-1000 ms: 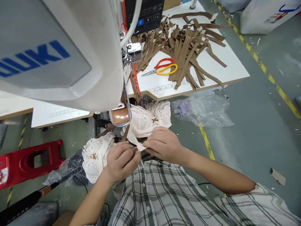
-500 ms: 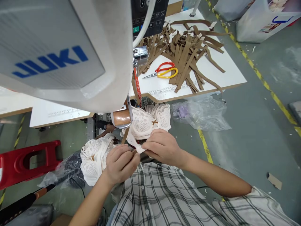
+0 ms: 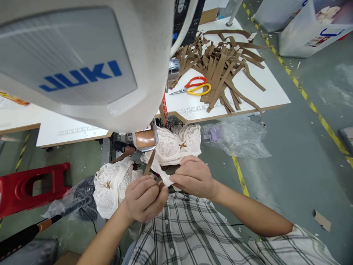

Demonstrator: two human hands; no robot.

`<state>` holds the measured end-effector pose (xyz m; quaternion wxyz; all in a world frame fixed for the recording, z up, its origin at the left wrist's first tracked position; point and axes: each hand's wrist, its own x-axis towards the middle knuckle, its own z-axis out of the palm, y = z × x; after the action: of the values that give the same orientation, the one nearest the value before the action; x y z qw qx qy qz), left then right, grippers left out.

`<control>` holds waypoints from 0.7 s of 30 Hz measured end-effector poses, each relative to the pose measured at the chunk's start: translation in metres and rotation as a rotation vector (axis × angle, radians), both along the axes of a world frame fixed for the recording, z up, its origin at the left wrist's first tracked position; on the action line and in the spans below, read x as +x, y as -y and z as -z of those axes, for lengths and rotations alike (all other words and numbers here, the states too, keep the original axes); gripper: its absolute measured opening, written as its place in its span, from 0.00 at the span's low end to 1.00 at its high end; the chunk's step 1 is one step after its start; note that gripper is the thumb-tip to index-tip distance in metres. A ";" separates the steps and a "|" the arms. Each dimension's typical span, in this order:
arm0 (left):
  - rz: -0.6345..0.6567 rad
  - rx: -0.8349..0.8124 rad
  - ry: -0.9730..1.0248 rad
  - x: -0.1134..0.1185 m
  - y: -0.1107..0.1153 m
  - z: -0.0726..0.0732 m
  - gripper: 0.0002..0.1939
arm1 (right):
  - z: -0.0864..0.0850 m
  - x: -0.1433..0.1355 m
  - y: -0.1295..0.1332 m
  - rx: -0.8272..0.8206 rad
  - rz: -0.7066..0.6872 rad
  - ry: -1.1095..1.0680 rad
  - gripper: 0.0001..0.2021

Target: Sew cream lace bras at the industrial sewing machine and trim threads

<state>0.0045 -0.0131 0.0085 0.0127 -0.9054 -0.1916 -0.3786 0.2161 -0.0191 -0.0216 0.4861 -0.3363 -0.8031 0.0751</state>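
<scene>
A white lace bra (image 3: 172, 147) with a small brown bow hangs in front of the sewing machine (image 3: 149, 84). Its white end piece stretches down to my right hand (image 3: 194, 178), whose fingers are pinched shut on it. Close beside it, my left hand (image 3: 146, 197) is closed around a brown strap (image 3: 149, 162) that runs up toward the machine's needle area. The fingertips of both hands nearly meet, and the exact spot where strap and lace come together is partly hidden. Another white lace bra (image 3: 110, 186) lies to the left of my left hand.
On the white table (image 3: 271, 88) lie a heap of brown straps (image 3: 220, 70) and thread snips (image 3: 193, 86) with red and yellow handles. A clear plastic bag (image 3: 238, 136) hangs below the edge. A red stool (image 3: 33, 189) stands left; plastic bins (image 3: 296, 40) stand at the far right.
The view has shifted slightly, so the machine appears further right. Both hands keep their hold, and more of the brown strap shows above my left hand.
</scene>
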 end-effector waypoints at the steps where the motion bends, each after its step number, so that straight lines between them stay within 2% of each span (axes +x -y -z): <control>1: -0.002 0.002 0.001 0.001 -0.001 -0.001 0.07 | 0.000 0.000 0.000 0.006 0.003 0.000 0.04; 11: -0.022 -0.030 0.010 0.001 -0.003 0.002 0.07 | -0.002 -0.003 -0.003 -0.025 -0.018 -0.022 0.05; 15: -0.037 -0.115 0.015 -0.001 -0.002 0.003 0.07 | 0.001 -0.004 -0.003 -0.048 -0.019 -0.031 0.04; 17: -0.066 -0.240 0.014 0.000 -0.002 0.002 0.09 | 0.001 -0.006 -0.002 -0.120 -0.024 -0.028 0.03; 18: -0.095 -0.346 0.011 0.002 -0.003 0.001 0.08 | 0.001 -0.007 -0.001 -0.206 -0.031 -0.020 0.03; 21: -0.218 -0.805 0.012 0.008 -0.007 -0.004 0.04 | -0.001 -0.009 0.000 -0.657 -0.065 -0.036 0.05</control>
<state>0.0127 -0.0058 0.0122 -0.3033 -0.8105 -0.4189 -0.2750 0.2067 -0.0188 -0.0209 0.3629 -0.4478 -0.7377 0.3515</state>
